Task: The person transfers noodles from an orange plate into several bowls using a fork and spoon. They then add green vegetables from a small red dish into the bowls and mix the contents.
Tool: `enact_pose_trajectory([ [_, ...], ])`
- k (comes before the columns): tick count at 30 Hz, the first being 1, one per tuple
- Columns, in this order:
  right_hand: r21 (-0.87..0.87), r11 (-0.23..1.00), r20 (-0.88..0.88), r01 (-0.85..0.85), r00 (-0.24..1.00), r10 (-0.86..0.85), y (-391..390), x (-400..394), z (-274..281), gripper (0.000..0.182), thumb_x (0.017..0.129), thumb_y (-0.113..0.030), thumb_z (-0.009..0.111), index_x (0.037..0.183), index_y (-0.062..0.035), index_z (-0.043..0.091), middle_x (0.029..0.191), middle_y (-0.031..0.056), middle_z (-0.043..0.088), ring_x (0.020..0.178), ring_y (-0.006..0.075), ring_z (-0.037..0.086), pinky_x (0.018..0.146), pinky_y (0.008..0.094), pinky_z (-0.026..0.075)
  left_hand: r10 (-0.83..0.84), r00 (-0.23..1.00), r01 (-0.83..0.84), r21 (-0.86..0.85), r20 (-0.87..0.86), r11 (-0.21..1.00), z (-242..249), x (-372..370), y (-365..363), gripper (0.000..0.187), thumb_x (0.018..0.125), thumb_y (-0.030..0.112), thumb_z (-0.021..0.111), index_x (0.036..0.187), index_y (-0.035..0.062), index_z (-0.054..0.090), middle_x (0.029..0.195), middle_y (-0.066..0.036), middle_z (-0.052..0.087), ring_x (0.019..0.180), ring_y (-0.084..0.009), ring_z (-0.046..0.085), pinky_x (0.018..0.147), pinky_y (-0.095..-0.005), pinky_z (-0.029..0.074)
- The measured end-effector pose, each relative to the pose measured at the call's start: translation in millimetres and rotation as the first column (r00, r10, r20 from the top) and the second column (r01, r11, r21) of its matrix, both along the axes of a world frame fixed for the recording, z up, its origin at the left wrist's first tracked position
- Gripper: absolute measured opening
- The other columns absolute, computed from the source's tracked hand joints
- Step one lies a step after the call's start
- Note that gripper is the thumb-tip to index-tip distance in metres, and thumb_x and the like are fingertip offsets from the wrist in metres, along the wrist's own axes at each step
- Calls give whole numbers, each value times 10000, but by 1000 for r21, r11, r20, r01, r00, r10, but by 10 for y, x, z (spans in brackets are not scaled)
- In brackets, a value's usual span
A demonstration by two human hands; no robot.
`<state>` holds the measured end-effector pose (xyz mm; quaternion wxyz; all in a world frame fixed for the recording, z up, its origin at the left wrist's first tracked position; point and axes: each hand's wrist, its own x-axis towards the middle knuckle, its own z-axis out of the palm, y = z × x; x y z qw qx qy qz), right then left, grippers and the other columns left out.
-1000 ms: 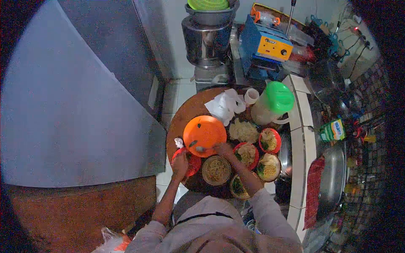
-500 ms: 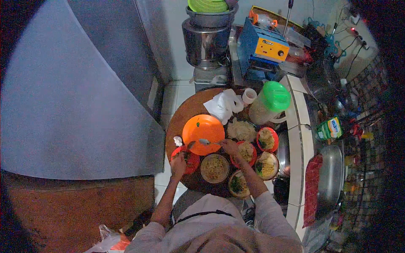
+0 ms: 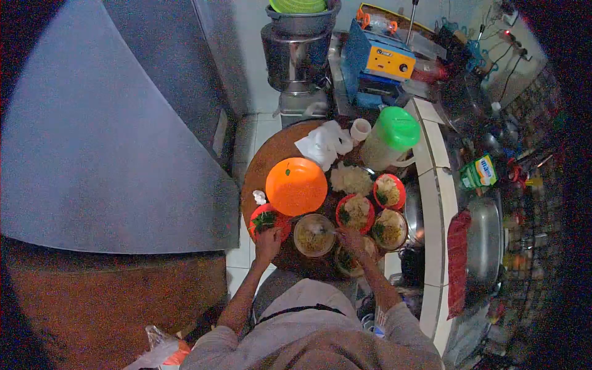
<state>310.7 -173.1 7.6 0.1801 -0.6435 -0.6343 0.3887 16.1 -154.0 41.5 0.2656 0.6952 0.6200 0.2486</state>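
Observation:
My right hand [image 3: 351, 239] is closed around a spoon [image 3: 335, 232], whose head reaches into a clear round bowl of noodles [image 3: 313, 243] in front of me. To its left, my left hand [image 3: 269, 239] is closed at the near side of a red bowl [image 3: 285, 230], right by the leafy greens [image 3: 265, 220] in it; what the fingers hold is hidden. Beyond these bowls lies an orange plate [image 3: 296, 188] with a small green scrap on it. My right forearm passes over a bowl [image 3: 345, 262] of noodles and greens.
More filled bowls, including a red bowl [image 3: 364, 223], stand at the right of the round table [image 3: 262, 166]. Behind them are a pale food heap [image 3: 350, 179], a white plastic bag [image 3: 324, 145], a white cup [image 3: 361, 129] and a green-lidded pitcher [image 3: 394, 135]. A tiled ledge [image 3: 431, 185] borders the right.
My right hand has brought the spoon from over the orange plate down to the noodle bowl. My left hand has drawn back slightly toward me, and greens now show in the red bowl.

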Motion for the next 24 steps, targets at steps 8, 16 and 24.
enact_pose_trajectory([
  [8,152,988,487,15,869,-88,-505,-145,296,254,727,-255,514,905,-97,601,780,126,591,690,290,568,616,410,446,23,994,-8,-131,110,991,-28,13,-317,226,805,218,448,893,44,563,843,-176,572,799,-334,545,716,-405,430],
  [16,131,984,590,-118,807,19,-286,-108,219,335,734,-253,508,1014,-73,539,729,163,579,674,311,568,605,424,441,-42,994,25,-175,-97,984,234,21,-409,260,815,210,433,924,16,567,871,-188,568,826,-330,540,729,-406,426],
  [24,-70,998,546,-1,837,39,-439,-335,-59,309,814,-236,433,1055,-43,452,697,197,550,630,335,548,544,428,435,-35,998,21,-245,-54,969,320,39,-435,260,828,205,413,903,6,563,851,-196,565,792,-344,541,694,-415,433],
])
